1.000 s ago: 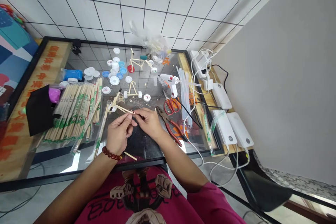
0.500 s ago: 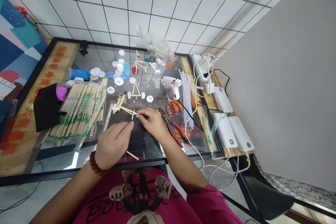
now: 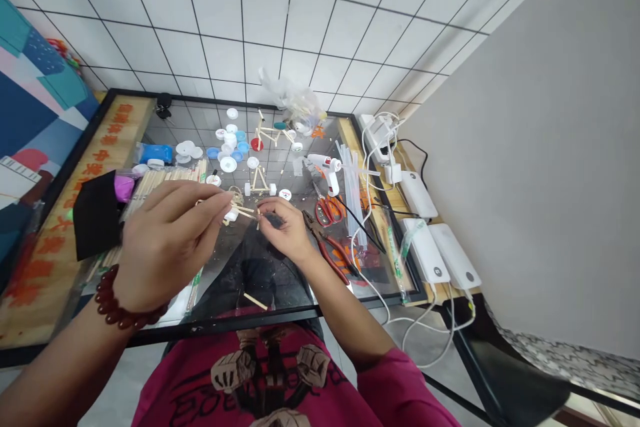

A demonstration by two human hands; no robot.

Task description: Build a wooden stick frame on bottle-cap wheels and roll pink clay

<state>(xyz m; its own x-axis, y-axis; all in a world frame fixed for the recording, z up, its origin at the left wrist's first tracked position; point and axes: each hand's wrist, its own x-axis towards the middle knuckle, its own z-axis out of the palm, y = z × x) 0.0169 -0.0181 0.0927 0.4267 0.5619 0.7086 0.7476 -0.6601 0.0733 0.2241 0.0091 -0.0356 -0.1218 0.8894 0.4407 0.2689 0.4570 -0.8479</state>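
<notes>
My right hand (image 3: pixel 284 228) pinches the narrow end of a small frame of wooden sticks (image 3: pixel 243 211) between thumb and fingers. A white bottle cap (image 3: pixel 231 214) sits at the frame's far left end. My left hand (image 3: pixel 173 230), with a dark red bead bracelet on the wrist, is raised over the left side, nearer to me. Its thumb and fingertips are pressed together in front of the frame's left part; what they hold, if anything, is hidden. Just beyond stands another stick frame (image 3: pixel 259 180) with white cap wheels.
Bottle caps (image 3: pixel 229 164) lie scattered behind, near a third stick frame (image 3: pixel 270 136). On the right are a hot glue gun (image 3: pixel 327 170), glue sticks (image 3: pixel 354 193), red scissors (image 3: pixel 327 210), pliers (image 3: pixel 330 250) and cables. A short stick (image 3: pixel 255 301) lies near the front edge.
My left hand has moved left and up from beside the frame's narrow end, now covering the packs of chopsticks. My right hand keeps its pinch on the frame. The view has tilted slightly.
</notes>
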